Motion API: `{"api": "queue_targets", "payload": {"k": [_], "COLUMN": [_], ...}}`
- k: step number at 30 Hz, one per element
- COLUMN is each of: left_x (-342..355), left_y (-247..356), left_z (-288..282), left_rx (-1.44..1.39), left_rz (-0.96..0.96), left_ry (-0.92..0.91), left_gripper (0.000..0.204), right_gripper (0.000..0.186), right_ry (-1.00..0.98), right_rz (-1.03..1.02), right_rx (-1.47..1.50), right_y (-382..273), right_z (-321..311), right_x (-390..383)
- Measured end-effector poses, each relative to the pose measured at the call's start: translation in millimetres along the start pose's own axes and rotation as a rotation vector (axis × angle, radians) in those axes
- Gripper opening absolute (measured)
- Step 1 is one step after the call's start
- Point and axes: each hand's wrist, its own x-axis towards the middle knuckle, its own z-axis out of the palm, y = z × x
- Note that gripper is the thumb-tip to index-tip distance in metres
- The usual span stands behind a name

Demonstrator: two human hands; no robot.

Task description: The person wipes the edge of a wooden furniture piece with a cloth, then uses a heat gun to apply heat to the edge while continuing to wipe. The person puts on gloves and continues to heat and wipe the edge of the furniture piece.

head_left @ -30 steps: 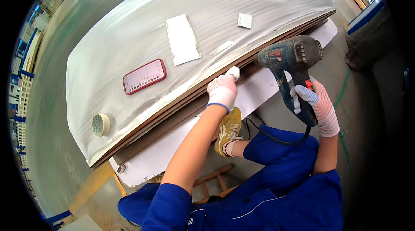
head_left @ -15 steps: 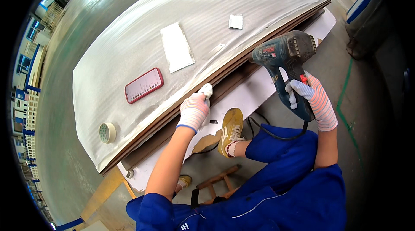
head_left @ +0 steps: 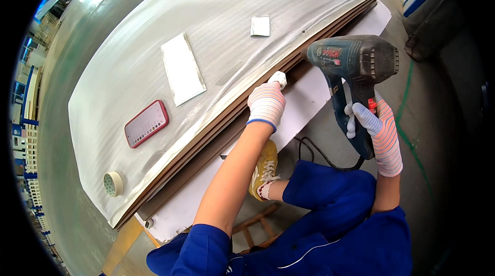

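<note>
My right hand (head_left: 385, 136), in a striped glove, is closed round the handle of a dark blue-green heat gun (head_left: 345, 55). The gun's nozzle points left toward the edge of a stack of brown panels (head_left: 203, 144). My left hand (head_left: 267, 103), gloved as well, is closed on a small white wad (head_left: 279, 78) that looks like cloth. It presses the wad to the panel edge, a short way left of the nozzle. White foam sheeting (head_left: 216, 2) covers the top of the stack.
On the sheeting lie a phone in a red case (head_left: 147, 124), a white rectangular piece (head_left: 183, 68), a small silvery packet (head_left: 260, 26) and a tape roll (head_left: 113, 184). The gun's black cord (head_left: 330, 162) hangs by my knee. A wooden stool (head_left: 255, 227) stands beneath me.
My left hand has slid the white wad along the panel edge, up and to the right. The heat gun has moved slightly right in view. The view has shifted, moving the stack leftward.
</note>
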Motion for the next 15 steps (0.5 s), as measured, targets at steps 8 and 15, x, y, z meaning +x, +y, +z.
{"api": "queue_targets", "payload": {"k": [8, 15], "left_x": [28.5, -45.8], "left_y": [14.9, -63.1], "left_z": [16.5, 24.3], "left_rx": [-0.072, -0.164], "left_rz": [0.063, -0.083], "left_ry": [0.114, 0.072], "left_gripper": [0.03, 0.026], "right_gripper": [0.026, 0.017], "right_ry": [0.109, -0.078], "right_rz": [-0.047, -0.129], "right_rx": [-0.224, 0.03], "right_y": [-4.8, 6.3], "right_z": [10.0, 13.7], "right_x": [-1.9, -23.9]}}
